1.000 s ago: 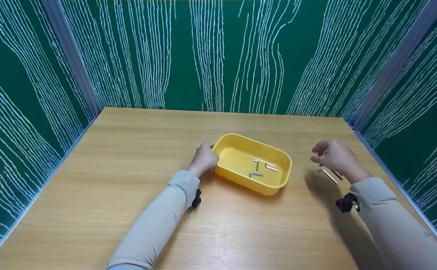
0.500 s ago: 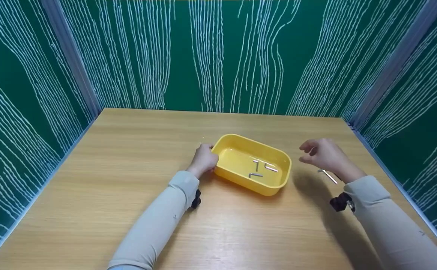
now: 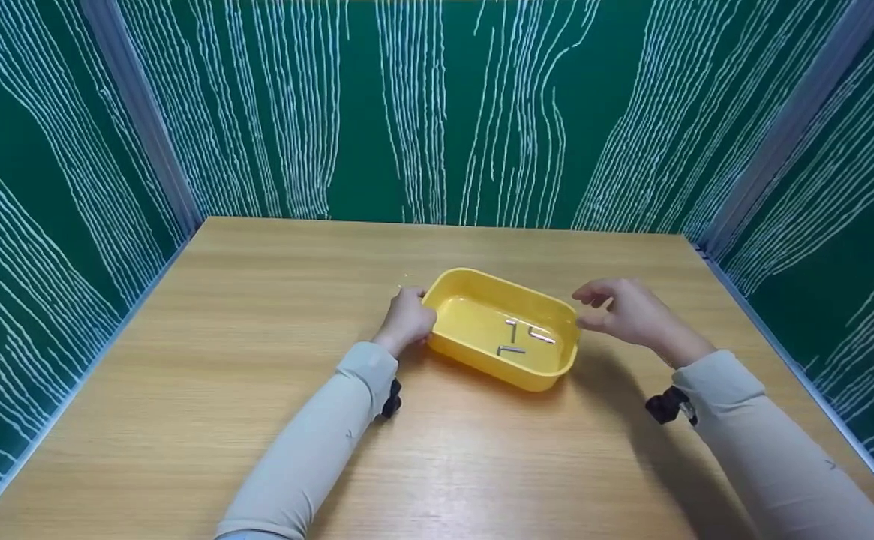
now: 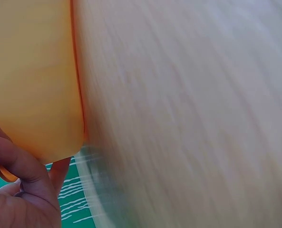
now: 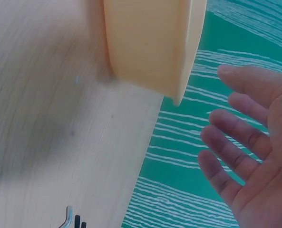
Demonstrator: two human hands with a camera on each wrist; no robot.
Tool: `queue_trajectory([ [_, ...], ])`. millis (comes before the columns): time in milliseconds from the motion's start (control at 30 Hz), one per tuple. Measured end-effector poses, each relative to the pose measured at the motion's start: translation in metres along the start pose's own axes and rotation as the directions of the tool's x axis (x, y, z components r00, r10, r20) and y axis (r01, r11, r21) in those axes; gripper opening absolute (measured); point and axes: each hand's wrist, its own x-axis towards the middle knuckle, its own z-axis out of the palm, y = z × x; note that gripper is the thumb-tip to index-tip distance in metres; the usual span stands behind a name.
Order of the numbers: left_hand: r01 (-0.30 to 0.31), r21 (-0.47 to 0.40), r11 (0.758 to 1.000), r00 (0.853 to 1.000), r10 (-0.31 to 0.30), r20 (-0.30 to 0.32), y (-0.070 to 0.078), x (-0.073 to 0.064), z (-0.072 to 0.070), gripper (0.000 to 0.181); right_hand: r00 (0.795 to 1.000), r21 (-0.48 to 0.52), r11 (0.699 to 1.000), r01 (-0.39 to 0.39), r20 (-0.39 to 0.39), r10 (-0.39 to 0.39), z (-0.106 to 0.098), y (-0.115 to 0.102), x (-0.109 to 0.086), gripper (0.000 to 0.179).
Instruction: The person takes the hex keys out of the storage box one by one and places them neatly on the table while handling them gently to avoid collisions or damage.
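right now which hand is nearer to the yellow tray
Left. The left hand grips the yellow tray at its left end; the right hand hovers just off the right end, fingers not touching it.

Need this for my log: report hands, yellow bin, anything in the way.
Left hand gripping yellow bin at one end. Right hand open, empty, near opposite end. Three L-shaped metal pieces inside. No obstruction visible.

Right-hand fingers (image 3: 596,287) shifted left, nearer yellow tray (image 3: 467,319)
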Motion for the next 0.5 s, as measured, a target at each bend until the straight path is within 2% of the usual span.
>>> queue_trajectory([
  [400,-0.017,0.006,1.0,1.0,0.017,0.004,-0.002,0.002,0.0,0.053,0.993,0.003,0.993,0.117,0.028,-0.117,0.012,-0.015,0.003,0.048],
  [500,-0.021,0.009,1.0,1.0,0.021,0.003,-0.002,0.003,0.0,0.051,0.991,0.004,0.992,0.126,0.038,-0.126,0.014,-0.017,0.004,0.048],
])
